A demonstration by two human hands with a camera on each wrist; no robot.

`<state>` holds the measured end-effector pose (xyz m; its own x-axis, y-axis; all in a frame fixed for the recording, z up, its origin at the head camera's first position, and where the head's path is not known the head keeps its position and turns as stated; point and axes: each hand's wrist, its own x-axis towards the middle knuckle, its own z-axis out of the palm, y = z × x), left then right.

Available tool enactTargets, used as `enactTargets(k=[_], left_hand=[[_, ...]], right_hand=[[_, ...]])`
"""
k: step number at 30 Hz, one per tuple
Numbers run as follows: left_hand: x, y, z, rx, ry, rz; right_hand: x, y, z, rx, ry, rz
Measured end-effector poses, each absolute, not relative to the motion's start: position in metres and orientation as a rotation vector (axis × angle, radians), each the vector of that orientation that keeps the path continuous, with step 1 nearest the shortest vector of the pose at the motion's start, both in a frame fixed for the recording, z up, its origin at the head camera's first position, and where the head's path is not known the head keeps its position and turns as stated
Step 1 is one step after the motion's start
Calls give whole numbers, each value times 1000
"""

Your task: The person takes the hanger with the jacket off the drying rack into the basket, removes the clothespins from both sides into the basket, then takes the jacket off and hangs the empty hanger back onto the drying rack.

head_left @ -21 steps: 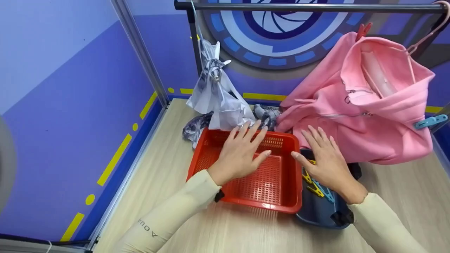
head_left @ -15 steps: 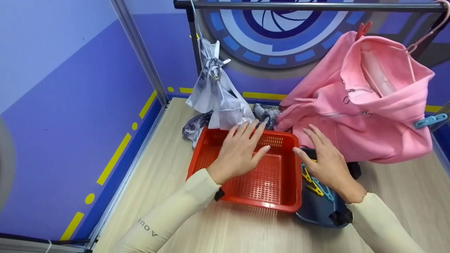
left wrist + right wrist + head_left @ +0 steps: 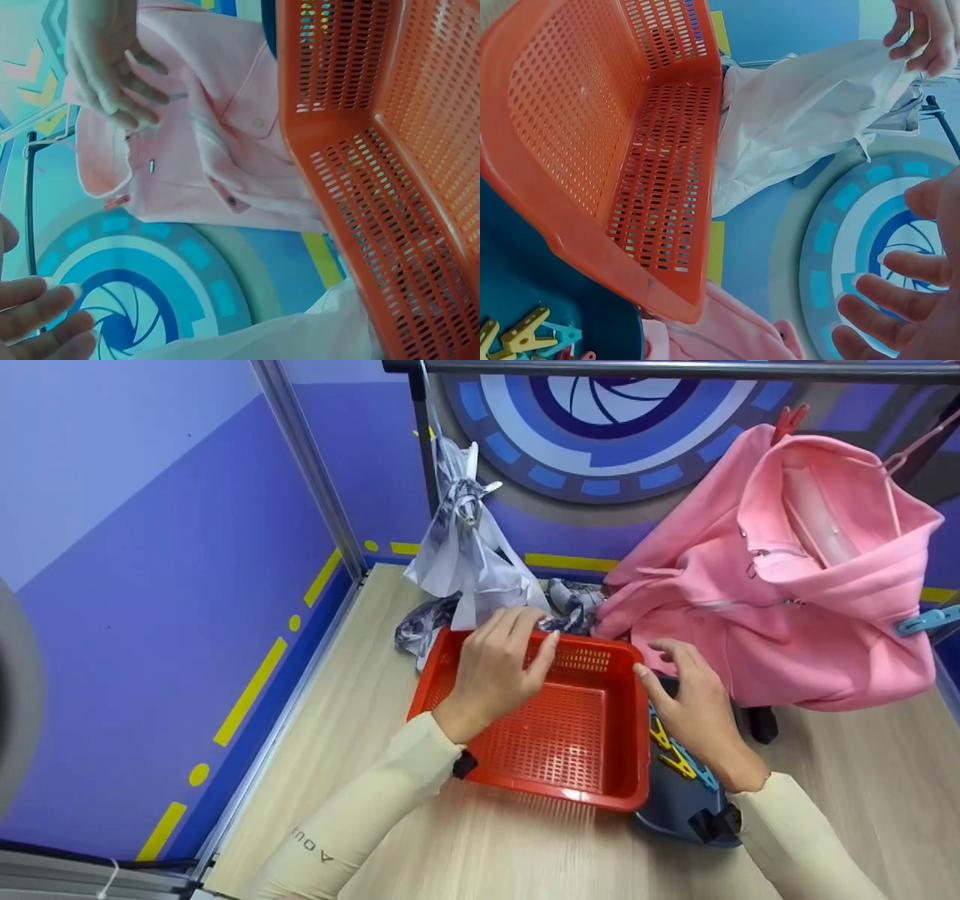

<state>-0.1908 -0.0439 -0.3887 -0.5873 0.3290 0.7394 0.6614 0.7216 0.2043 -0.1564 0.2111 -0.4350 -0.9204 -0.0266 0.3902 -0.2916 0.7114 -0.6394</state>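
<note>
My left hand [image 3: 499, 667] hovers over the left part of a red plastic basket [image 3: 643, 750], its fingers loosely bent and holding nothing. My right hand [image 3: 694, 701] is over the basket's right side and a dark blue bin [image 3: 675, 810], its fingers also loosely bent. The right wrist view shows that hand's spread fingers [image 3: 900, 300] apart from anything. The basket's perforated inside [image 3: 390, 195] holds nothing visible. In the bin lie several yellow and blue clothespins [image 3: 677, 765], partly covered by the hand.
A pink hooded jacket [image 3: 825, 637] hangs at right, with a red clothespin [image 3: 789, 421] and a blue clothespin [image 3: 928, 620] on it. White and grey cloth [image 3: 476, 555] hangs behind the basket from the dark rail [image 3: 675, 369]. A purple wall panel [image 3: 150, 585] stands at left.
Both hands' fingers have gone from straighter to more bent. Each hand has drawn back slightly. The head view has shifted a little; the basket, bin and clothes appear unmoved.
</note>
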Motion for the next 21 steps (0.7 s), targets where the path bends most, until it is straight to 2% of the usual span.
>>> enactTargets(k=[12, 21], left_hand=[[-203, -52, -375, -590, -1932, -678], [-221, -62, -364, -348, -1992, -983]], right_hand=[[-157, 208, -447, 222, -2584, 1147], [-159, 205, -454, 223, -2583, 1212]])
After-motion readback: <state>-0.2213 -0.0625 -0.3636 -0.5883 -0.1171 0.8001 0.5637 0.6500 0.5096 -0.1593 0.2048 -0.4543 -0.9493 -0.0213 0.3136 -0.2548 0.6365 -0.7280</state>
